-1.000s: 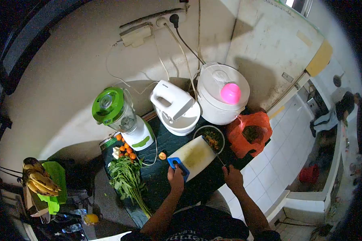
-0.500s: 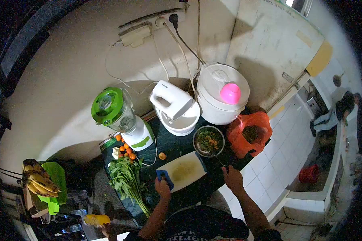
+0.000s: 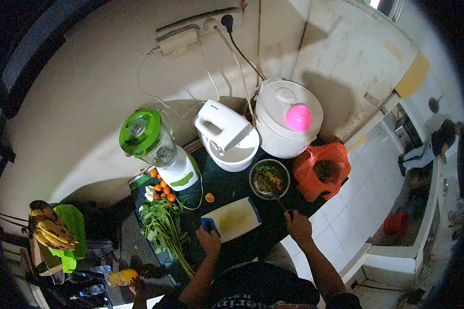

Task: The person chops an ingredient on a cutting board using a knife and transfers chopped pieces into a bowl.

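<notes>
The white cutting board (image 3: pixel 237 220) with blue ends lies flat on the dark table. My left hand (image 3: pixel 208 241) is at its left end, by the blue handle; its fingers are too small and dark to tell whether they still grip it. In my right hand (image 3: pixel 298 226) is the handle of a thin metal utensil (image 3: pixel 281 203), closed in the fingers. The utensil's far end is in the metal bowl (image 3: pixel 269 178), among chopped greens and orange bits. A small orange piece (image 3: pixel 209 198) lies behind the board.
Leafy greens (image 3: pixel 162 224), orange fruits (image 3: pixel 165 189) and a blender (image 3: pixel 176 167) are on the left. Behind stand a mixer (image 3: pixel 224 126) and a rice cooker (image 3: pixel 286 118); a red bag (image 3: pixel 322 172) is right. Another person's hand (image 3: pixel 137 286) holds something yellow (image 3: pixel 122 277). A person (image 3: pixel 430 144) is far right.
The cutting board has come down from the bowl's edge onto the table, moving left and toward me with my left hand. Another person's hand has come in at lower left, at the yellow item.
</notes>
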`<action>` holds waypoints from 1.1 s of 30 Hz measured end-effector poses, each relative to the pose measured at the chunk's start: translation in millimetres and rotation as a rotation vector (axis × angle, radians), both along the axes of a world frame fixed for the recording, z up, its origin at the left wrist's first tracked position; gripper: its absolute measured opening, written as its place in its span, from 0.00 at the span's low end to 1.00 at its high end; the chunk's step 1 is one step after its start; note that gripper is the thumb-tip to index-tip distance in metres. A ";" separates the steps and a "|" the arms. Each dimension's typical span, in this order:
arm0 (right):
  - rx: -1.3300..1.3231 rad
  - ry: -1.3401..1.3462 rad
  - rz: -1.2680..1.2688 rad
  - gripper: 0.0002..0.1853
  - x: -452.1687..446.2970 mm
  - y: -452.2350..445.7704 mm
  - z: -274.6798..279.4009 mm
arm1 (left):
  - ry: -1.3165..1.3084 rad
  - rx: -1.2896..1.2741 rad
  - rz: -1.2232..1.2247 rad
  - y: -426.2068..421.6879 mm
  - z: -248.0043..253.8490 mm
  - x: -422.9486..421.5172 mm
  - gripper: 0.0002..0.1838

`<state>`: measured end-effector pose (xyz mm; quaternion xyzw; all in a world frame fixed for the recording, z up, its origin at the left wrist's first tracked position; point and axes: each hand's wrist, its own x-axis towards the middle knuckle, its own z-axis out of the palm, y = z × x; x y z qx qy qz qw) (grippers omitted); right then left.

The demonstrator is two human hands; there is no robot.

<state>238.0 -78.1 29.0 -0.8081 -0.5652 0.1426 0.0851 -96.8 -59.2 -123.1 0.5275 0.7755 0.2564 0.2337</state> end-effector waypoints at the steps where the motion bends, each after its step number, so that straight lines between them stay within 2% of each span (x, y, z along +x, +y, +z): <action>1: 0.000 0.000 0.001 0.27 0.3 -0.4 0.1 | 0.045 -0.032 -0.010 0.5 1.4 0.5 0.34; 5: -0.037 -0.043 0.004 0.26 0.5 -0.7 -1.2 | -0.029 -0.052 -0.047 8.2 12.3 1.1 0.35; 8: -0.061 -0.063 -0.003 0.26 1.3 -0.2 -1.0 | 0.002 -0.170 -0.024 14.0 58.4 19.2 0.36; 10: -0.065 -0.059 -0.012 0.26 0.5 1.4 0.5 | 0.113 0.160 -0.198 16.1 86.3 34.2 0.35; 11: -0.080 -0.059 -0.015 0.26 0.1 2.3 1.9 | 0.113 0.160 -0.198 23.5 92.5 41.0 0.35; 13: -0.095 -0.060 -0.017 0.25 -1.0 2.5 5.1 | -0.115 0.203 -0.529 39.0 100.6 54.8 0.34; 14: -0.063 -0.047 -0.002 0.25 -1.5 2.4 7.2 | -0.115 0.203 -0.527 45.0 103.8 65.2 0.34; 17: -0.063 -0.042 -0.002 0.24 -2.8 2.9 9.8 | -0.096 0.259 -0.790 62.2 103.4 100.7 0.31; 18: -0.096 -0.047 -0.018 0.24 -2.9 3.0 10.5 | -0.001 0.319 -0.922 70.1 97.6 111.4 0.31; 22: -0.015 -0.057 0.023 0.22 -2.2 -0.3 15.6 | 0.264 0.425 -1.135 84.4 119.4 135.1 0.31; 28: -0.022 -0.117 0.022 0.20 1.5 -3.7 20.3 | 0.333 0.437 -1.273 108.2 109.0 150.7 0.32; 33: -0.030 -0.124 0.065 0.21 0.1 -8.6 33.0 | 0.353 0.441 -1.227 124.0 84.7 158.7 0.30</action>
